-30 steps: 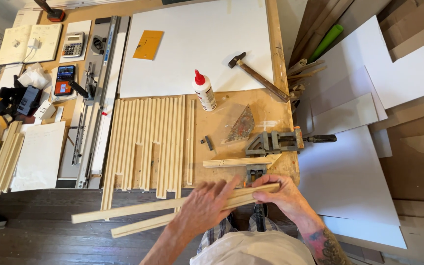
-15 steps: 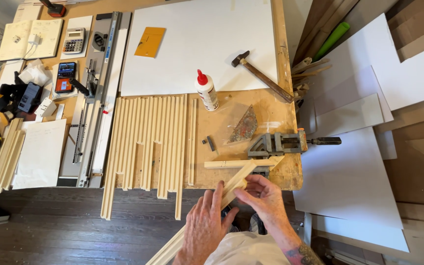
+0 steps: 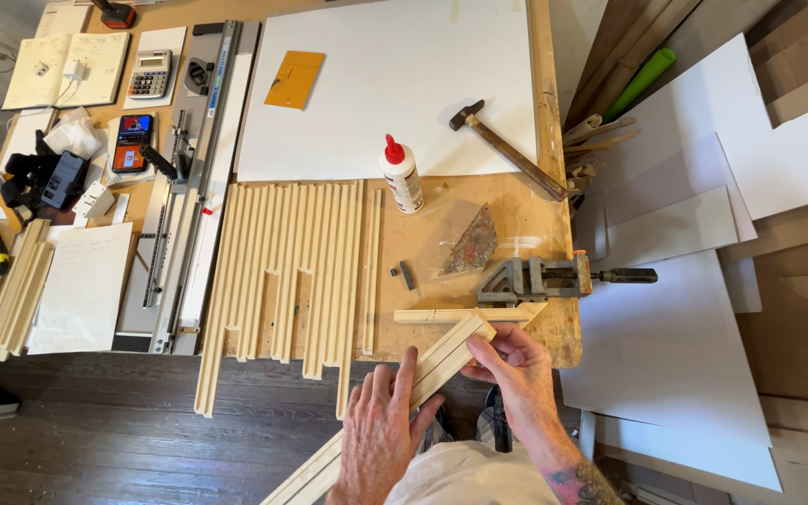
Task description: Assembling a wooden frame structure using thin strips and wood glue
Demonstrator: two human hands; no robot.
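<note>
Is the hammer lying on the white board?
Yes, the hammer lies with its head on the white board, its handle running off onto the workbench.
</note>
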